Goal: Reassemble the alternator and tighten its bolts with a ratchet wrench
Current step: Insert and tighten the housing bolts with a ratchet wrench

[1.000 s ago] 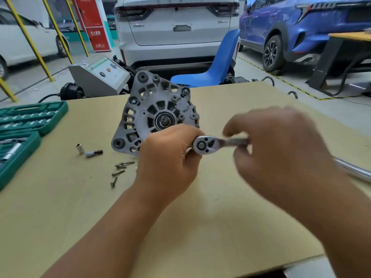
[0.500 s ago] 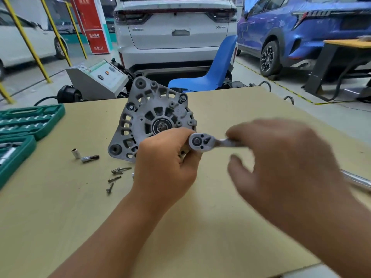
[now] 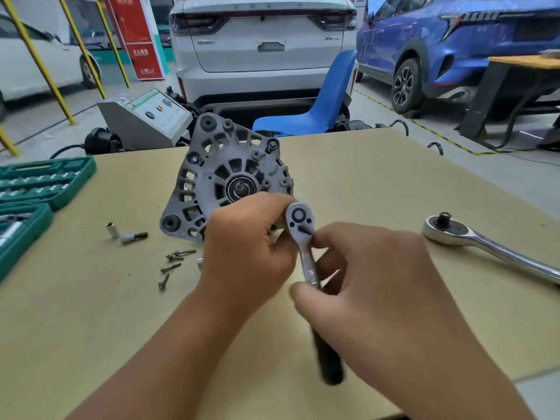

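A green socket case [image 3: 36, 189] sits at the desk's [image 3: 378, 183] left edge, with two sockets [image 3: 127, 234] and loose bolts [image 3: 174, 262] lying beside the grey alternator [image 3: 230, 183], which stands upright mid-desk. The left hand [image 3: 248, 250] curls its fingers around the alternator's lower edge. The right hand [image 3: 372, 286] pinches the small ratchet wrench [image 3: 306, 247] by its shank, head against the alternator; a larger ratchet [image 3: 485, 250] lies far right.

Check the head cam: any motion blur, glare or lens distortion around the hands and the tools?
Head view: the right hand and the small ratchet handle are smeared by motion; the alternator and left hand are sharp. Mild glare on the big ratchet. Wide-angle bending shows at the edges.
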Tool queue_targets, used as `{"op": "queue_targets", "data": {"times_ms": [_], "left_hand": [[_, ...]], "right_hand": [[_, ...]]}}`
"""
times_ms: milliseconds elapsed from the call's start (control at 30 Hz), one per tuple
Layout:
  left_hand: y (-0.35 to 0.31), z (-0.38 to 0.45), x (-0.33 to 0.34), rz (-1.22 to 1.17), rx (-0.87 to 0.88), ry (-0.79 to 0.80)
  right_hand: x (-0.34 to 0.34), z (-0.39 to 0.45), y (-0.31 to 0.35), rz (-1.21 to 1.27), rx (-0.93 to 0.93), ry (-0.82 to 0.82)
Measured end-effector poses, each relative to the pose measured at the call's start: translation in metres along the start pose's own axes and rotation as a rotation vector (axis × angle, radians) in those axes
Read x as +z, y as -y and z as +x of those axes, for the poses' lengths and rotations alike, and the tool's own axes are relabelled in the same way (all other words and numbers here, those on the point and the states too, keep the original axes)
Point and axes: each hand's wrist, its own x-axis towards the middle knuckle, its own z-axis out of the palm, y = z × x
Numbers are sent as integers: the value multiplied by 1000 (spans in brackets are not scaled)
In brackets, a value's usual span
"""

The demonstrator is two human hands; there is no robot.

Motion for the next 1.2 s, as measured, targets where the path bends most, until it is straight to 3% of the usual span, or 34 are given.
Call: {"op": "queue_targets", "data": {"times_ms": [67,200,400,600,800,867,1000,1067,1200], "left_hand": [[2,0,-3,-14,19,35],[1,1,-6,35,30,74],[-1,3,-5,20,2,50],[2,6,-7,16,29,88],[0,5,-6,-9,2,63],[4,5,-10,-22,20,97],[4,7,-9,9,48,118],[1,8,-6,25,21,71],[0,4,-5,42,32,33]], "right_hand": [[-2,5,-5,56,31,-66],[-6,9,-11,31,93,-374],[12,-2,2,106,58,-50],[-1,10,-9,15,90,-429],[23,-4,9,92,72,-42],[18,1,0,101,72,-130],[-3,12,-14,16,119,-481],[2,9,-11,2,100,-414],[25,-5,3,89,73,-40]]}}
